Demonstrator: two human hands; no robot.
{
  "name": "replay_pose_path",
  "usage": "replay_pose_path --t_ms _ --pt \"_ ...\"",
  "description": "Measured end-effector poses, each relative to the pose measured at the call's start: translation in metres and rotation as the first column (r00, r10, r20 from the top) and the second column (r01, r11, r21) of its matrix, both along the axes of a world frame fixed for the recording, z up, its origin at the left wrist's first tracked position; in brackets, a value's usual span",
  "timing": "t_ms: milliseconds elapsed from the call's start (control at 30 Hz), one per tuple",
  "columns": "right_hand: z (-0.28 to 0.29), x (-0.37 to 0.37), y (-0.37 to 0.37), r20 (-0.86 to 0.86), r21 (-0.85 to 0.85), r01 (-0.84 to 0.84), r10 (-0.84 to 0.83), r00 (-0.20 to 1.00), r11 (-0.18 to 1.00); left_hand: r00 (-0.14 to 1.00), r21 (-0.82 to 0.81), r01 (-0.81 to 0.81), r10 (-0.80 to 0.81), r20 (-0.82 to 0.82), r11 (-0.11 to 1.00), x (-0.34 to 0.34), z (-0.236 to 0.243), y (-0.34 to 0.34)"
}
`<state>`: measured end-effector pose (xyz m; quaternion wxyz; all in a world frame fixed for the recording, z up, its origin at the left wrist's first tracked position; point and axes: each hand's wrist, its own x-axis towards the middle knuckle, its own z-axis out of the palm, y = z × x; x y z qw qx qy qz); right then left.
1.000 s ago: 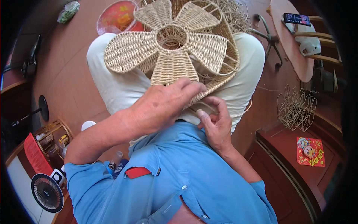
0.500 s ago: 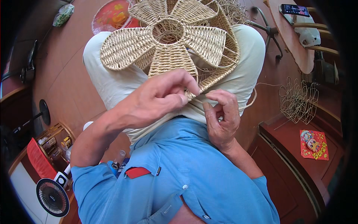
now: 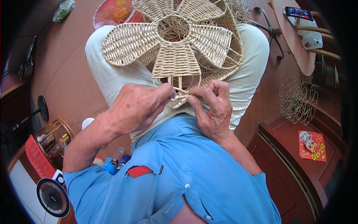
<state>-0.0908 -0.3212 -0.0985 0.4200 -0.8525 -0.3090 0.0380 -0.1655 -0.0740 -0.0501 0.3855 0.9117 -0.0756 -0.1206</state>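
A flower-shaped woven straw piece [image 3: 178, 61] lies across my lap, with broad petals around a round central hole. Its nearest petal is woven only in the upper part; below that, bare frame wire and two pale upright strands show. At this open end my left hand [image 3: 140, 106] is closed, its thumb and forefinger pinching a straw cord [image 3: 181, 90]. My right hand [image 3: 212, 108] pinches the same cord from the other side, close to the left fingertips. Beneath the flower sits a woven base with a thick braided rim [image 3: 235, 61], which comes to a point under my hands.
A tangle of loose straw cord [image 3: 238, 11] lies beyond my right knee. A bundle of bent wire frames [image 3: 297, 102] and a red printed card [image 3: 312, 145] rest on a reddish ledge at right. A small black fan [image 3: 53, 197] stands at lower left; a phone [image 3: 299, 13] is propped at upper right.
Both hands have come together on the cord at the nearest petal's open end. The right hand moved left and closed on it. More of the bare frame now shows.
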Motion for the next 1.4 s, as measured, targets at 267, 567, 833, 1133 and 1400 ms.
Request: replay_pose_path --t_ms 267,567,833,1133,1400 --pt "0.001 0.006 0.008 0.113 0.032 -0.139 0.134 0.984 0.99 0.989 0.026 -0.01 0.006 0.148 1.0 -0.004 -0.015 0.006" --pt "0.011 0.005 0.01 0.202 -0.113 -0.268 0.286 0.937 0.957 0.949 0.184 -0.157 0.097 0.299 0.97 0.016 -0.003 0.037" --pt "0.019 -0.001 0.019 0.202 -0.223 -0.274 0.319 0.926 0.936 0.751 0.277 -0.134 -0.085 0.655 0.951 0.084 -0.009 0.017" --pt "0.016 0.004 0.023 0.075 -0.164 -0.296 0.311 0.947 0.941 0.698 -0.215 -0.714 0.699 -0.154 0.666 -0.013 -0.013 -0.004" --pt "0.013 0.005 0.023 0.112 -0.163 -0.317 0.336 0.935 0.934 0.641 -0.671 -0.738 0.384 -0.665 0.069 -0.014 -0.059 -0.042"
